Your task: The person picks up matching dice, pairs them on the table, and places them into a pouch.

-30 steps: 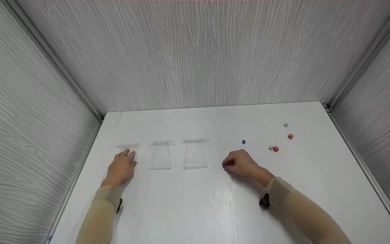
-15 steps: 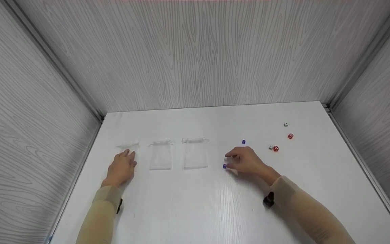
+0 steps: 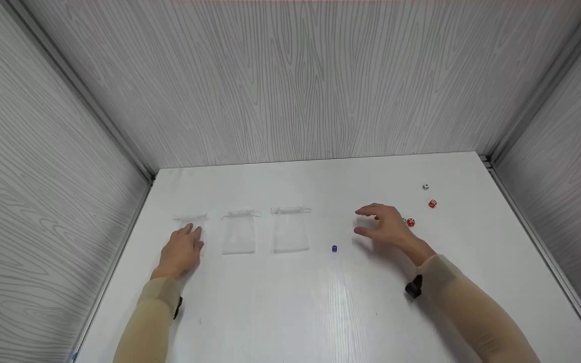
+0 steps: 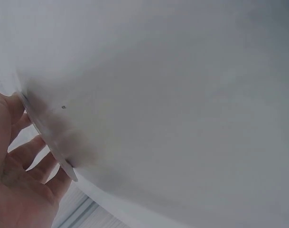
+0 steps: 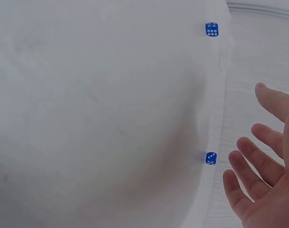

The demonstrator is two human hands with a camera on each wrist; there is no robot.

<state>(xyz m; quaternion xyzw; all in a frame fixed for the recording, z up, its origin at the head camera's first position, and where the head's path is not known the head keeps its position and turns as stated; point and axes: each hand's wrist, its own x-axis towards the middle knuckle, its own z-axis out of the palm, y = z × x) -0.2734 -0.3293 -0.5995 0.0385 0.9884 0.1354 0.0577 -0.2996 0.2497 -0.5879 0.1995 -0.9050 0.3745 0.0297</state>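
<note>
In the head view my right hand [image 3: 384, 224] is held over the table with its thumb and fingers spread apart, nothing between them. A blue die [image 3: 334, 248] lies in front of it, to the left of the thumb. The right wrist view shows two blue dice, one nearer the thumb [image 5: 212, 29] and the other near the fingertips [image 5: 210, 158]; the hand hides the second from the head camera. My left hand [image 3: 179, 249] rests with fingers extended on the leftmost sheer drawstring pouch [image 3: 192, 218], covering most of it.
A middle pouch [image 3: 239, 233] and a right pouch [image 3: 291, 231] lie flat between the hands. Beyond my right hand are a red die [image 3: 410, 222], another red die [image 3: 432, 203] and a white die [image 3: 425, 186]. Wood-grain panels [image 3: 290, 80] enclose the white table [image 3: 280, 307].
My right hand has let go of the front blue die, spread its fingers and moved right and away, over the other blue die. My left hand has stayed in place.
</note>
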